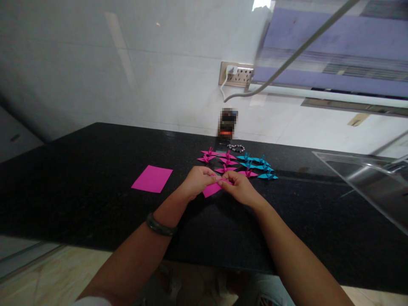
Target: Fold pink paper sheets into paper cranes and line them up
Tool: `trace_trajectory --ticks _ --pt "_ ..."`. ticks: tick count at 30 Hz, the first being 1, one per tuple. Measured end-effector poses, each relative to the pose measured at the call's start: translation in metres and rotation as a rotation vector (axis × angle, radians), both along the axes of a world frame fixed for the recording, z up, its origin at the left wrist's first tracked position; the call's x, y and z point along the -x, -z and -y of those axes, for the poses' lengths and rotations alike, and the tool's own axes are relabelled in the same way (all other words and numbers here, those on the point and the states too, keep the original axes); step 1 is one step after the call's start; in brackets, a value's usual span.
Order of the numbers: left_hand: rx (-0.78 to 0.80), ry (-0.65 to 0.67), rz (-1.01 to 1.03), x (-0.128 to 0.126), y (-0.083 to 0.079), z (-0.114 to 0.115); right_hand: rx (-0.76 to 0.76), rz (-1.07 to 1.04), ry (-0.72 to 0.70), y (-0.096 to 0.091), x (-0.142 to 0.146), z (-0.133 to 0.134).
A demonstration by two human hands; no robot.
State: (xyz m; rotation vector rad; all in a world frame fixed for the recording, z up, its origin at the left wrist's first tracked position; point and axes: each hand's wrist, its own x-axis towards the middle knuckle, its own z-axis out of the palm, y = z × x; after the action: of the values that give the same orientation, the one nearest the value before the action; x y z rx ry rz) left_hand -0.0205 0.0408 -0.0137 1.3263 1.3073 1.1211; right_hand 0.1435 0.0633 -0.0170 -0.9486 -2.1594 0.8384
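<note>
My left hand and my right hand meet over the black countertop, both pinching a partly folded piece of pink paper. A dark bracelet sits on my left wrist. A flat pink paper sheet lies to the left of my hands. Just behind my hands stand several folded pink paper cranes and several blue paper cranes in rows.
A bead bracelet and a small dark object lie at the back by the wall. A wall socket holds a white plug with a cable. A steel sink is set into the counter at right.
</note>
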Motion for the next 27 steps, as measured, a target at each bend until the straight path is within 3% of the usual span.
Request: trace_trajectory --ticks 19,27 --pt "0.010 0.024 0.117 0.0016 0.0003 -0.0004 0.058 -0.063 -0.006 -0.0046 0.0005 0.0008" --pt "-0.148 -0.029 -0.135 0.0047 0.0007 -0.0039 0.038 -0.041 0.007 0.0002 0.0002 -0.0009"
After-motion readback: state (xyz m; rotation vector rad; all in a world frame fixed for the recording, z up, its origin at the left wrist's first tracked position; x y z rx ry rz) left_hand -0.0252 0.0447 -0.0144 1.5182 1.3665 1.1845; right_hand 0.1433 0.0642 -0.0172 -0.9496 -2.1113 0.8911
